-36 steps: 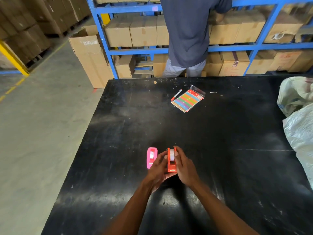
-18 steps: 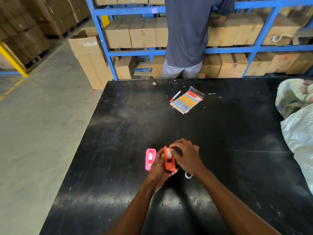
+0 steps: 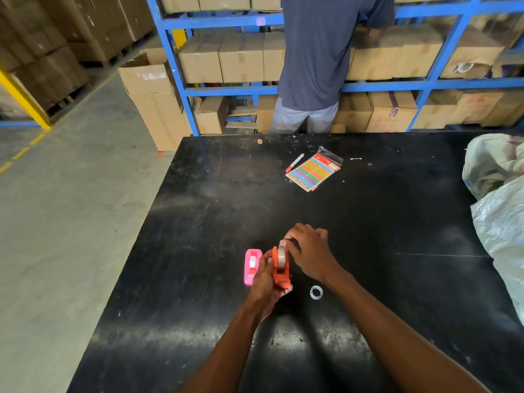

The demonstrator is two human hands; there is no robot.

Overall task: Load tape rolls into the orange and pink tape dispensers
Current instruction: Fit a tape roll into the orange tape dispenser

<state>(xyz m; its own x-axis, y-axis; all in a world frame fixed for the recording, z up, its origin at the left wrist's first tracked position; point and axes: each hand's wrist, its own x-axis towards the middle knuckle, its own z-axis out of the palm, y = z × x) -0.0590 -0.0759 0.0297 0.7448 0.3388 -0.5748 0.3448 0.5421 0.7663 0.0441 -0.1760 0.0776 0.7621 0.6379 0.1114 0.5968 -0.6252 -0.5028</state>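
Note:
My left hand (image 3: 265, 282) grips the orange tape dispenser (image 3: 280, 272) from its left side and holds it upright above the black table (image 3: 198, 222). A clear tape roll (image 3: 281, 253) sits in the dispenser's top. My right hand (image 3: 307, 251) curls over the far end of that roll, fingertips pinched on it. The pink tape dispenser (image 3: 251, 266) lies on the table just left of my left hand, with a whitish roll inside. A small loose tape roll (image 3: 316, 292) lies flat on the table to the right of the orange dispenser.
A packet of coloured strips (image 3: 313, 173) and a red marker (image 3: 295, 162) lie at the table's far side. Pale plastic sacks (image 3: 499, 199) crowd the right edge. A person (image 3: 320, 58) stands behind the table at blue shelving (image 3: 382, 86) full of cartons. The concrete floor is on the left.
My right hand moved from the dispenser's right side up over the far end of the roll. A small loose roll has come into view on the table.

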